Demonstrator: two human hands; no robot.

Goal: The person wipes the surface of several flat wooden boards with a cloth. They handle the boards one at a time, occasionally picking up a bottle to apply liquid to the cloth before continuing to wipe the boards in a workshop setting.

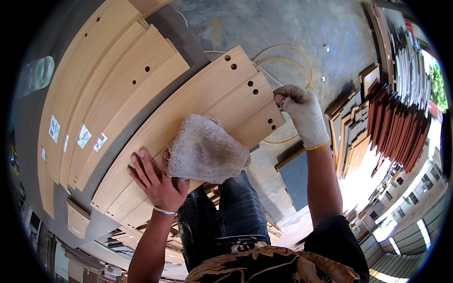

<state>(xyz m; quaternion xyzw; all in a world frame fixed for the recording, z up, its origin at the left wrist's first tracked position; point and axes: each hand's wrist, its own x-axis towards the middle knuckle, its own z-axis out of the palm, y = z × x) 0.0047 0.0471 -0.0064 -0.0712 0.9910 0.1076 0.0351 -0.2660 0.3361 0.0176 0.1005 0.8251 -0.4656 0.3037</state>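
Note:
Three light wood boards point(155, 141) lie side by side at a slant in front of me, each with a pair of dark holes near its far right end. My left hand point(163, 184), bare and with a bracelet at the wrist, rests on the boards with fingers spread. A greyish, shaggy cloth point(205, 151) lies on the boards against its thumb and index finger. At the boards' right end is my right hand point(302, 111) in a pale knitted glove. Its fingers curl closed by the board edge; what they hold, if anything, cannot be made out.
More light wood boards point(108, 94), some with labels, lie on the dark table point(174, 35) to the left. A yellow hose point(309, 66) coils on the concrete floor. Stacks of reddish-brown panels point(396, 122) and a dark blue-grey panel point(297, 179) stand at right.

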